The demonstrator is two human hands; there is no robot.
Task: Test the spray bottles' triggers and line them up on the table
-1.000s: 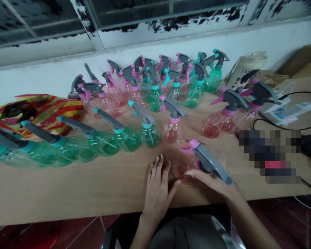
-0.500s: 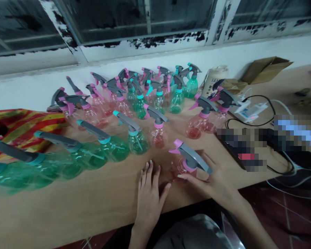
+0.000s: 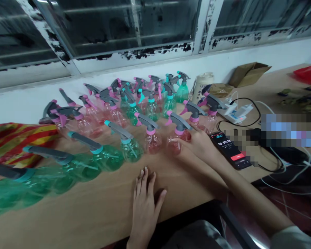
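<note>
A pink spray bottle [image 3: 173, 148] with a grey and pink trigger head stands upright at the front of the group. My right hand [image 3: 203, 145] is around its right side, thumb across the front, the other fingers partly hidden behind it. Flat on the wooden table lies my left hand [image 3: 145, 204], fingers stretched out and holding nothing. Just left of the gripped bottle is another pink spray bottle [image 3: 153, 142]. From there a row of green spray bottles, one of them a green spray bottle [image 3: 131, 149], runs toward the left edge.
More pink and green spray bottles crowd the back, below the windows. A phone [image 3: 229, 150] with a running timer lies right of my right hand, near a white power strip [image 3: 235, 112] and cables. A red-and-yellow striped bag [image 3: 23, 138] is at left; an open cardboard box [image 3: 248, 74] stands at back right.
My right hand has carried the pink spray bottle away from me, from the front of the table to beside the other pink one. My left hand stays flat on the table.
</note>
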